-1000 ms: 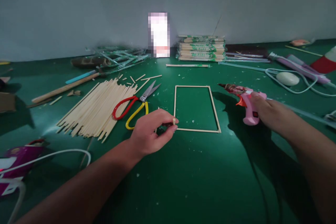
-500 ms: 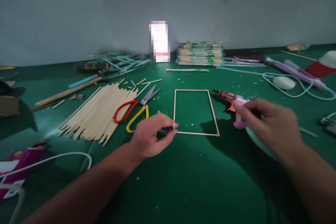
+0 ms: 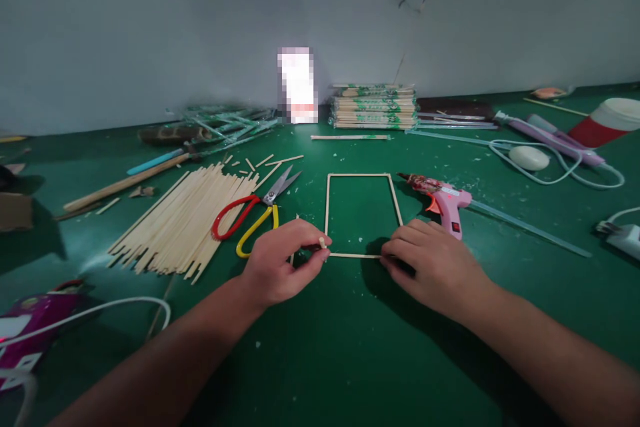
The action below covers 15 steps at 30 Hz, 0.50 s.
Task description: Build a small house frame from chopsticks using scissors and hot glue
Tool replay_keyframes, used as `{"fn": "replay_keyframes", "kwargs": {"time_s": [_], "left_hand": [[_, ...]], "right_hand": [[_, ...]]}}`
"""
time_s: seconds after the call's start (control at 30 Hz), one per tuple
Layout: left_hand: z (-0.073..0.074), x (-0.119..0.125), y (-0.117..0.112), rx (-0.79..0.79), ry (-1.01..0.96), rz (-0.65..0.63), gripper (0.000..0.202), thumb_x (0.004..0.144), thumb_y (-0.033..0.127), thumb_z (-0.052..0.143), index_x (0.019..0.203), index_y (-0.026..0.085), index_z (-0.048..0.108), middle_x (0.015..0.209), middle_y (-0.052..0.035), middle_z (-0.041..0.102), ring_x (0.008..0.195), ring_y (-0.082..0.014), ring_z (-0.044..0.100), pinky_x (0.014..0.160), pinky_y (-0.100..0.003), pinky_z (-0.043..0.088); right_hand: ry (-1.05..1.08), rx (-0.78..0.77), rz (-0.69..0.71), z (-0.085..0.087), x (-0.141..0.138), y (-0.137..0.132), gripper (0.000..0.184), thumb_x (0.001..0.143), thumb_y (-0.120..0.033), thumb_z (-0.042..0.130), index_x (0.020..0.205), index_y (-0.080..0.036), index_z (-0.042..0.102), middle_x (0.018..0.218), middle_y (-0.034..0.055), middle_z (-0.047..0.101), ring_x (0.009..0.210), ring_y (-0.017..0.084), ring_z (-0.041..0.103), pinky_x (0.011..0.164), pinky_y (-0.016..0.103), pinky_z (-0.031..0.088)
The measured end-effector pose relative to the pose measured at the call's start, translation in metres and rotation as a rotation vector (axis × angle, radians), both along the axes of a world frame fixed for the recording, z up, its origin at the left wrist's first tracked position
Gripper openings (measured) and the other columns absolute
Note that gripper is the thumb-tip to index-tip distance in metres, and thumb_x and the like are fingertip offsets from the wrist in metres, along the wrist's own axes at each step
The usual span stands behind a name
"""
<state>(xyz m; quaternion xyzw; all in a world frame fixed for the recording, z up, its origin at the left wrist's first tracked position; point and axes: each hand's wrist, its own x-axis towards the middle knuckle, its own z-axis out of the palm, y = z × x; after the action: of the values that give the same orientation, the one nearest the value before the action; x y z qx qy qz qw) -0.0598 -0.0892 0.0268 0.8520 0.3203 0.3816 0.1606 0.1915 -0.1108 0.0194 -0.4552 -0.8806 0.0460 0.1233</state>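
A rectangular frame of thin wooden sticks [image 3: 327, 207] lies flat on the green table [image 3: 350, 347]. My left hand [image 3: 280, 267] pinches a short upright stick [image 3: 323, 242] at the frame's near left corner. At the near right corner my right hand [image 3: 433, 267] rests with curled fingers on the frame; what those fingertips do is hidden. A pink glue gun [image 3: 445, 200] lies just beyond the right hand, nozzle pointing left, with nothing touching it.
Red-and-yellow scissors [image 3: 247, 213] and a fan of long sticks [image 3: 185, 220] lie to the left. Wrapped chopstick packs [image 3: 375, 107] stand by the wall. Cables, a white oval object [image 3: 529, 157], a red cup [image 3: 607, 121] at right; a purple device [image 3: 30, 320] near left.
My right hand let go of the glue gun, which now lies on the table, and came down onto the frame's near right corner. The left hand kept its pinch.
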Motion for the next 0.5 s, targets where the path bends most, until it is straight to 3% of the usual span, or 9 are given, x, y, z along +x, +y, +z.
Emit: {"fn": "replay_keyframes", "kwargs": {"time_s": [0.5], "left_hand": [[0.0016,-0.0004,0.0015,-0.022,0.004,0.035,0.01,0.08,0.011,0.057,0.087,0.017,0.059,0.082,-0.0047,0.067,0.075,-0.0137,0.062,0.069,-0.027,0.053]], "right_hand": [[0.069,-0.068,0.031,-0.0014,-0.0068,-0.0023,0.012,0.083,-0.018,0.051,0.079,-0.019,0.063,0.075,0.0024,0.062,0.071,0.017,0.054,0.063,0.031,0.034]]}}
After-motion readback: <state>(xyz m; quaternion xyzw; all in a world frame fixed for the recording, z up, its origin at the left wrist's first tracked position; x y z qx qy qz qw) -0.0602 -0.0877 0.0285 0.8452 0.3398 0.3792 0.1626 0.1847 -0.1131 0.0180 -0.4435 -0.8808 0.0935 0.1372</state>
